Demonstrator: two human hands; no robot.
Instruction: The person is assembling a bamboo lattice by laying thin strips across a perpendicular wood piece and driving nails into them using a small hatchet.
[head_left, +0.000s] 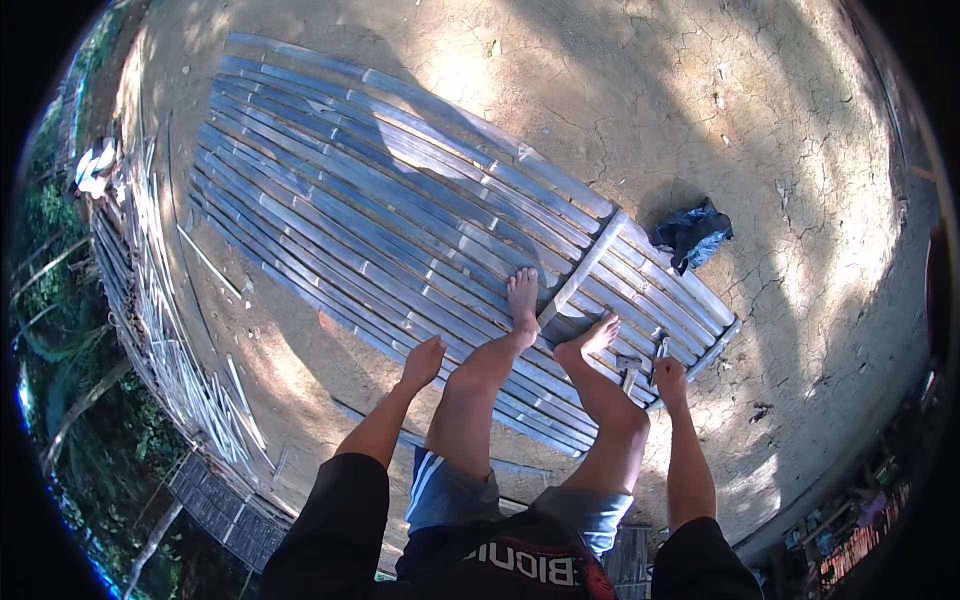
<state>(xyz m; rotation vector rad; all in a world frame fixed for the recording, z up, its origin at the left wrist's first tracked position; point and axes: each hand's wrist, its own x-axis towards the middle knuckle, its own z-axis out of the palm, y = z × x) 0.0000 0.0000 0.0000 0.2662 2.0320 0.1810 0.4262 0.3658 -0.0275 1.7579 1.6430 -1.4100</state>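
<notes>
Bare feet (522,295) flank the crosspiece (590,262) on the bamboo panel (340,190), probably to hold it steady. The left hand (424,362) is clenched by the near edge, seemingly empty; whether the right hand (670,376) grips the slim tool (661,346) near the right end, I can't tell.

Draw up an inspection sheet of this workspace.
Surface: cracked dirt ground, patched with sun and shade.
Job's things: slatted panel with a crossbar across it; small tool near the right hand.
Clutter: dark bag right of the panel; loose pale strips at left.
Hands: left hand and right hand both curled; whether either holds anything is unclear.
Cables: nothing seen.
Surroundings: greenery along the left edge.
</notes>
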